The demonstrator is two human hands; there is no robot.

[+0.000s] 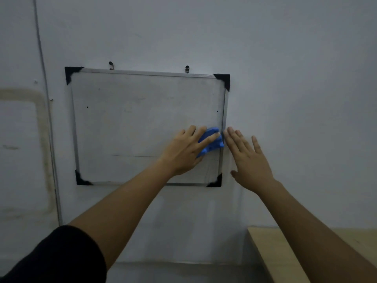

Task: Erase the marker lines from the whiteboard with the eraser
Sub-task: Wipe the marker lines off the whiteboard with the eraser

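A blue plastic eraser (211, 142) is pressed under the flat left hand (184, 153) near the aluminium-framed whiteboard's (142, 119) right edge, beside the open, empty right hand (250, 158); the faint lower line (142, 156) may be missed.

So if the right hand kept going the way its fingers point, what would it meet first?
The right hand lies open, fingers pointing up and slightly left, just outside the whiteboard. Its fingertips are already at the board's right frame edge, beside the blue eraser; past that, bare wall. Depth is unclear.
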